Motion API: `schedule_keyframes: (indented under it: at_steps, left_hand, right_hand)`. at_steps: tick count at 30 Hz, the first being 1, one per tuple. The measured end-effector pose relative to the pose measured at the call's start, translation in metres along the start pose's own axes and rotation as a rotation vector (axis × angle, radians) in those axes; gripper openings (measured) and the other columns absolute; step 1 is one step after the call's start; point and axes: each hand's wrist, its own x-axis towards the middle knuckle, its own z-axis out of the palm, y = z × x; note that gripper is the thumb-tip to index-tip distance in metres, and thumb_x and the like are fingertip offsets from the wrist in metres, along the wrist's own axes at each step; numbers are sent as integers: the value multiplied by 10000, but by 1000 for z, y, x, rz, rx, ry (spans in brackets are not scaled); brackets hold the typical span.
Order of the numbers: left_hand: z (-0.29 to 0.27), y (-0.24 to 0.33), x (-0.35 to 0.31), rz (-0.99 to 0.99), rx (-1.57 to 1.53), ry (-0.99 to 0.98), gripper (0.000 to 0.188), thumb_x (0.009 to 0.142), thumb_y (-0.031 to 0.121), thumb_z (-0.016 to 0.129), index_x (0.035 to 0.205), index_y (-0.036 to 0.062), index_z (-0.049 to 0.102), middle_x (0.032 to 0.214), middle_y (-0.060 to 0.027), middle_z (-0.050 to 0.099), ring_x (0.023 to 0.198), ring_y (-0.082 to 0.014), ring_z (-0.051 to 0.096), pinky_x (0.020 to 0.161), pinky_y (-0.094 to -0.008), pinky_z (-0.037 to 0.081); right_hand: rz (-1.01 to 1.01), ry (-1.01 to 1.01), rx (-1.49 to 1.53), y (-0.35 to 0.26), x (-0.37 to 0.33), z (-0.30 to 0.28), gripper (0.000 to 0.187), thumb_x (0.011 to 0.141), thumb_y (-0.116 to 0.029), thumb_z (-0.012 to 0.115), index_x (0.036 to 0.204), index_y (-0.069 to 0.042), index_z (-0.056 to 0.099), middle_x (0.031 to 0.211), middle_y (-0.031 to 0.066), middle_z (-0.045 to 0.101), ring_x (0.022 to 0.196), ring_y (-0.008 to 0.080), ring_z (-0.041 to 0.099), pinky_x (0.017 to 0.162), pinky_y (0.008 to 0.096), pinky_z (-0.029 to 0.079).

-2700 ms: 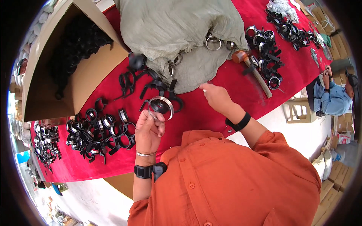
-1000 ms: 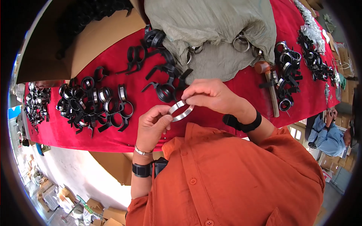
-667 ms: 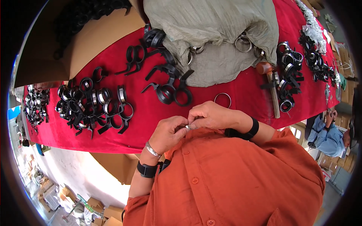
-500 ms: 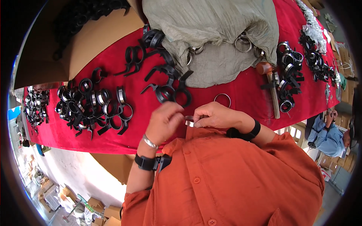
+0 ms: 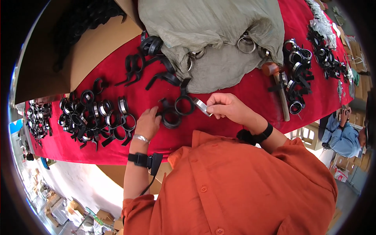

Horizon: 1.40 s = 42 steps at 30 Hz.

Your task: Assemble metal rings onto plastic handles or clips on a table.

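Observation:
My right hand [image 5: 228,106] pinches a thin silver metal ring [image 5: 202,107] by its right side, tilted above the red cloth. Directly left of that ring lies a black plastic ring with a straight handle [image 5: 184,105]. My left hand [image 5: 147,125] has its fingertips closed at the left edge of another black plastic ring [image 5: 170,118], which is slightly blurred; the exact grip is partly hidden. Beyond these, several more black ringed pieces [image 5: 164,77] lie toward the sack.
A grey-green cloth sack [image 5: 219,70] with metal rings peeking out lies at the back. A mallet [image 5: 280,92] rests to its right. Heaps of black pieces with metal rings [image 5: 96,113] stand left and right on the red cloth [image 5: 239,125]. A cardboard box [image 5: 98,51] holds black parts.
My left hand has moved left, away from the metal ring, to a black ring, which has shifted nearer me. My right hand has risen away from my body, still holding the metal ring.

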Motion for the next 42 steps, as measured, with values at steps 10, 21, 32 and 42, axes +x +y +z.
schedule_keyframes:
  at_steps: [10,21,32,42]
  left_hand:
    - [47,-9,-42,-250,-570,-216,353,662,179,622,954,-18,604,778,-155,615,763,-290,613,710,-347,485]
    - [38,22,-55,-481,-731,-154,261,666,162,696,777,-10,534,633,-58,528,592,-142,517,533,-304,407]
    - [-20,65,-48,-303,-1201,286,106,816,21,595,899,6,533,736,-19,592,623,-53,542,558,-191,427]
    - [-21,73,-58,-380,-1688,164,238,813,81,519,1036,7,489,954,-126,624,672,-161,579,599,-236,461]
  right_hand:
    - [-26,-367,1013,14,17,3,115,879,-144,544,916,-42,505,804,25,464,596,66,404,513,192,347]
    - [-178,-632,1093,12,33,15,136,893,-169,528,949,-44,526,817,10,464,603,70,401,527,193,346]
    - [-478,53,-378,-17,35,51,79,827,-66,590,785,-18,544,707,51,541,593,138,497,528,286,381]
    - [-646,47,-715,-13,31,69,100,792,-84,605,787,-42,515,726,92,510,609,277,528,528,363,420]
